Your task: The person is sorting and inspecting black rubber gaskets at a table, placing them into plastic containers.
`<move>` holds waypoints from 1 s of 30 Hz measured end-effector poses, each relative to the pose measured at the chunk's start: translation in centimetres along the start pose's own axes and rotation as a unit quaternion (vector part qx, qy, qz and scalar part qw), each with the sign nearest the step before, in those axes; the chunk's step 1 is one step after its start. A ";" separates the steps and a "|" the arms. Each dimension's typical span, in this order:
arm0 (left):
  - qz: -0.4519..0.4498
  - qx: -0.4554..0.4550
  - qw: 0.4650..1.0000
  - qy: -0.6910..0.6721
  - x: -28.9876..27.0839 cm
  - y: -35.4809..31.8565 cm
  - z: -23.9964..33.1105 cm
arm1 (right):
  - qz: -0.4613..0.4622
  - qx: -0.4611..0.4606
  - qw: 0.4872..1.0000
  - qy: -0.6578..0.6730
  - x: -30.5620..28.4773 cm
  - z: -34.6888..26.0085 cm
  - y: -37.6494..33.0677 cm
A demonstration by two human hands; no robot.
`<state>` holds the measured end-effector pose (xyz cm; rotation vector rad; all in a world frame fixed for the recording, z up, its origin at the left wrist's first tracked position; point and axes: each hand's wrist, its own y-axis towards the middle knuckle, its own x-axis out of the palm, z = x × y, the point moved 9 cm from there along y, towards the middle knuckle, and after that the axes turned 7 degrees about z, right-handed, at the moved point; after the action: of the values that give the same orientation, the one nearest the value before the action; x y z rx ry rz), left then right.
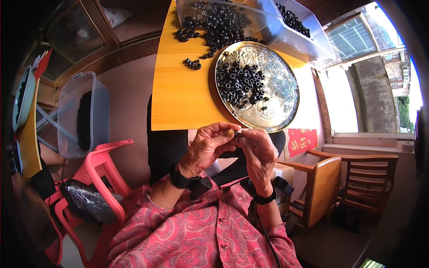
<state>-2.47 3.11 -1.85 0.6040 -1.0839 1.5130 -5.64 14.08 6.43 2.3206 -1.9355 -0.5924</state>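
Just off the table's near edge, my left hand [206, 146] and my right hand [258, 152] meet fingertip to fingertip. Pinched between them is a small black ring-shaped part [237, 134], mostly covered by the fingers, so its details are hard to see. Right beyond my hands, a round metallic tray [279, 105] with a shiny embossed surface sits on the yellow table [181, 100], its near rim close to my fingers. On the tray's left half lies a heap of small black rings [241, 82] with grey inner edges.
At the table's far side, more black rings [219, 29] spill around a clear plastic bin [263, 22]. Another clear bin [100, 111] with black parts stands left. A pink plastic chair [107, 178] is near my left, a wooden chair [326, 187] at right, beside the window.
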 end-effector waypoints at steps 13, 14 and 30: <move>0.003 0.028 0.999 0.036 -0.5 0.1 0.4 | -0.019 -0.042 0.998 -0.038 0.3 -0.8 0.0; 0.004 0.029 0.999 0.036 -0.6 0.1 0.4 | -0.019 -0.041 0.998 -0.034 0.4 -0.7 0.0; 0.026 0.075 0.993 0.088 -1.0 -0.7 0.7 | -0.024 0.136 0.969 0.204 1.2 1.7 -1.5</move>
<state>-1.73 2.00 -2.14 0.5374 -0.8631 1.6703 -4.66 13.54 4.08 2.3995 -1.8588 0.1591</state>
